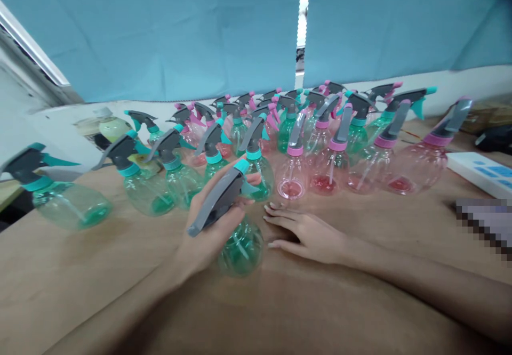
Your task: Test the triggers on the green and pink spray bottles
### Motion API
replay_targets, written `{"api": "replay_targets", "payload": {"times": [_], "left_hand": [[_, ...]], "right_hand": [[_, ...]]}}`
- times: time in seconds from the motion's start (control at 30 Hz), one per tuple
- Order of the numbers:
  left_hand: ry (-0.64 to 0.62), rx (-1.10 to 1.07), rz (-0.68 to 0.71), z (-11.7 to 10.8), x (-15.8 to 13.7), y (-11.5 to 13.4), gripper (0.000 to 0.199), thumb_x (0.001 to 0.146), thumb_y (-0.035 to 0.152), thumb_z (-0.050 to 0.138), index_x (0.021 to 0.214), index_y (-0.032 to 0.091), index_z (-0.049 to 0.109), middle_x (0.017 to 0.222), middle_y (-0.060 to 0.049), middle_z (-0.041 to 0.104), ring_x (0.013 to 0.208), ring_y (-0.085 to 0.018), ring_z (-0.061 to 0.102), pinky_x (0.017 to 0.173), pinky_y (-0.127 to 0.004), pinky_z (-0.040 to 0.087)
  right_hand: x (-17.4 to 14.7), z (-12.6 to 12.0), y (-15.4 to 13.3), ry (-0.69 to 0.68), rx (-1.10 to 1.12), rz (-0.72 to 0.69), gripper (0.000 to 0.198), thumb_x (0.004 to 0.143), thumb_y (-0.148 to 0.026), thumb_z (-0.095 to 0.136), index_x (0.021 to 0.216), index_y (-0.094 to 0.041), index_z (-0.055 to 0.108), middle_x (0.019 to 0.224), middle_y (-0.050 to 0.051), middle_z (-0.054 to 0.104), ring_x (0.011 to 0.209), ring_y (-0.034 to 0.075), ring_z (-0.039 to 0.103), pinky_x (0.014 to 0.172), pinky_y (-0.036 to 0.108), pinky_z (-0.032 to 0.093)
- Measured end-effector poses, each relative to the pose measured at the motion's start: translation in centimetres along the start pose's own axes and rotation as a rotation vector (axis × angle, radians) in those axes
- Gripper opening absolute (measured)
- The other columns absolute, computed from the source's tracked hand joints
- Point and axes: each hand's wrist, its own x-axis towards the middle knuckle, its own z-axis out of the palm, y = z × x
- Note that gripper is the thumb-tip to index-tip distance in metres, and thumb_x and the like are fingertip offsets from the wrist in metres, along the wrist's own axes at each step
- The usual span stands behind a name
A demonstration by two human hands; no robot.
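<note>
- Gripped in the left hand [214, 237]: green bottle [242, 251], near the front of the tabletop [320, 312], roughly mid-view.
- Closed around the neck, just under the grey head [218, 198]; teal nozzle [241, 166] pointing away from the wearer. Thin tube visible inside. Base on the tabletop or just above it: cannot tell which.
- To the right of the green bottle, apart from it: right hand [314, 237], palm down over the tabletop, fingers loosely spread, holding nothing.
- Just beyond the left hand, running left: loose row of other green bottles [148, 190], grey heads, teal collars. Leftmost well apart from the next.
- Beyond the right hand: four pink bottles [291, 182] in front, pink collars, grey heads, deeper colour at the bases.
- Farther back: crowd of mixed bottles [286, 131], green and pink, overlapping too much to count.
- At far right: white box [476, 171] with blue marks; nearer, a pixelated object [486, 224], too masked to identify.
- Behind all: blue curtain [160, 35], split by a bright gap [304, 3].
</note>
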Motion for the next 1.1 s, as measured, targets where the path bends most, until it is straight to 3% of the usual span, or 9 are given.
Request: {"api": "replay_targets", "payload": {"times": [0.2,0.37,0.57,0.7,0.87,1.1], "left_hand": [[0.022,0.091,-0.035,-0.2,0.0,0.8,0.040,0.077,0.033,0.070,0.115,0.023,0.060,0.112,-0.005,0.072,0.086,-0.022,0.070,0.074,-0.031,0.059],[0.024,0.074,-0.056,-0.7,-0.3,0.8,0.054,0.070,0.039,0.079,0.118,0.025,0.060,0.122,-0.005,0.067,0.094,-0.025,0.070,0.074,-0.030,0.060],[-0.019,0.220,-0.033,-1.2,-0.8,0.0,0.072,0.069,0.042,0.079,0.132,0.031,0.046,0.122,-0.005,0.064,0.106,-0.029,0.064,0.084,-0.038,0.056],[-0.055,0.295,-0.022,-1.9,-1.7,-0.7,0.063,0.076,0.044,0.072,0.131,0.029,0.045,0.110,-0.004,0.068,0.100,-0.027,0.065,0.084,-0.039,0.055],[-0.068,0.382,-0.007,-2.3,-3.6,-2.6,0.055,0.078,0.044,0.070,0.125,0.025,0.049,0.122,-0.005,0.064,0.118,-0.032,0.058,0.098,-0.043,0.048],[-0.080,0.458,0.052,-3.6,-5.8,-3.2,0.040,0.085,0.048,0.063,0.117,0.028,0.054,0.113,-0.005,0.066,0.108,-0.029,0.062,0.094,-0.046,0.049]], "right_hand": [[0.0,0.0,0.0,0.010,-0.009,-0.007,0.062,0.093,-0.052,0.052,0.143,-0.016,0.046,0.146,0.013,0.046,0.136,0.027,0.042,0.112,0.047,0.036],[-0.1,0.1,0.1,0.008,-0.028,-0.018,0.061,0.093,-0.051,0.052,0.142,-0.015,0.047,0.145,0.014,0.049,0.135,0.027,0.044,0.111,0.047,0.038],[-0.1,0.4,0.3,0.028,-0.032,-0.022,0.062,0.092,-0.051,0.054,0.141,-0.013,0.048,0.143,0.015,0.050,0.135,0.028,0.044,0.112,0.047,0.036],[0.0,0.4,0.3,0.009,-0.039,-0.014,0.061,0.093,-0.052,0.052,0.140,-0.015,0.048,0.144,0.013,0.049,0.135,0.026,0.044,0.111,0.047,0.037],[-0.1,0.3,0.2,0.012,-0.031,-0.014,0.059,0.093,-0.052,0.053,0.139,-0.016,0.051,0.142,0.013,0.052,0.134,0.028,0.046,0.110,0.050,0.037],[-0.1,0.5,-0.1,0.000,-0.090,0.013,0.055,0.093,-0.051,0.053,0.138,-0.019,0.052,0.143,0.011,0.051,0.134,0.028,0.044,0.111,0.051,0.037]]}}
